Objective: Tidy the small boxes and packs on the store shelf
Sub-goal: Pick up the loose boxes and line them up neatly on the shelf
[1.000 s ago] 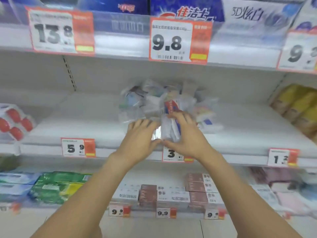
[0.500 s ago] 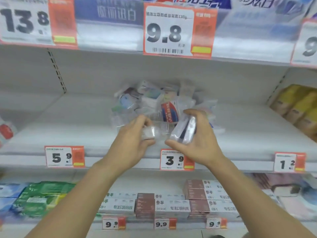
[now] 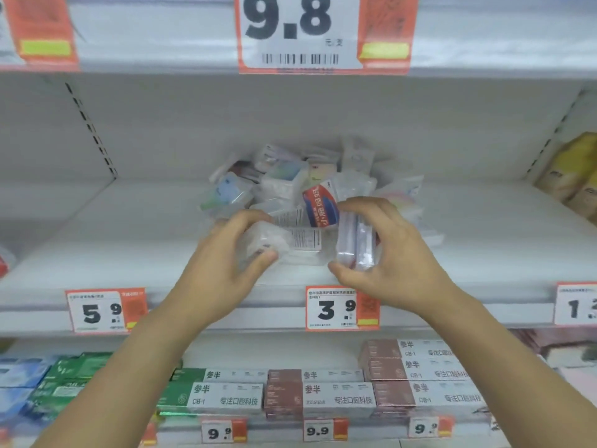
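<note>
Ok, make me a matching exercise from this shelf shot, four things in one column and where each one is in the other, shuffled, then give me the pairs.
Things:
1. right hand
2. left hand
3. red and blue pack
4. 3.9 price tag

Places or states:
A. on the shelf's front edge, below the hands
B. grips upright clear packs held side by side
C. in the jumbled pile, just behind the hands
D. grips a clear pack with a white printed label

Pairs: 1-B, 2-D, 3-C, 4-A
</note>
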The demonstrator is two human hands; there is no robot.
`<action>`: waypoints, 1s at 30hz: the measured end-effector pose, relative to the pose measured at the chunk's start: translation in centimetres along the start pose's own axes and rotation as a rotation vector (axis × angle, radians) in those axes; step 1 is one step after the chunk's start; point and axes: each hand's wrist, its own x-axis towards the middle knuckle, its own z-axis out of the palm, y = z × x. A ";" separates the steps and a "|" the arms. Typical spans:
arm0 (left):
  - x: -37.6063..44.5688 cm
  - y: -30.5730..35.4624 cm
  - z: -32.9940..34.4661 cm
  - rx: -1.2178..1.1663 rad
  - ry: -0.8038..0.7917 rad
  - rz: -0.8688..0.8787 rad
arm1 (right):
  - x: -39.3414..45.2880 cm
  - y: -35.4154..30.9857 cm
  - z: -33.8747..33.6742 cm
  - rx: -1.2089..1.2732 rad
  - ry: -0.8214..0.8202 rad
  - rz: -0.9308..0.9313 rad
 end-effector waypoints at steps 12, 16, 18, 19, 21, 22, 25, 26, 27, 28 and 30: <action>-1.3 -0.4 -2.7 0.240 -0.207 0.018 | 0.2 -0.7 -0.3 0.007 -0.199 -0.022; -1.9 -1.0 -3.8 0.170 -0.239 -0.022 | -0.2 -0.5 -0.9 0.002 -0.216 0.005; -2.2 -1.4 -3.9 0.172 -0.239 -0.060 | -0.5 -0.4 -0.5 0.064 -0.194 0.044; -2.3 -1.5 -3.9 0.175 -0.217 -0.069 | -0.6 -0.5 -0.3 0.083 -0.178 0.063; -2.2 -1.7 -3.9 0.161 -0.165 -0.078 | -0.6 -0.7 0.0 0.104 -0.170 0.080; -2.2 -1.7 -4.0 0.133 -0.164 -0.087 | -0.6 -1.1 0.2 0.101 -0.176 0.083; -2.2 -1.6 -3.9 0.026 -0.212 -0.076 | -0.5 -2.4 1.6 0.008 -0.144 0.107; -2.2 -1.6 -3.7 0.007 -0.214 -0.067 | -0.4 -2.7 2.2 -0.041 -0.116 0.098; -2.2 -1.6 -3.5 0.000 -0.206 -0.063 | -0.2 -2.8 2.8 -0.077 -0.087 0.082; -2.1 -1.7 -3.3 0.004 -0.191 -0.064 | 0.0 -2.8 3.2 -0.096 -0.056 0.070; -1.9 -1.8 -2.8 0.026 -0.178 -0.079 | 0.5 -2.6 3.1 -0.046 0.018 0.126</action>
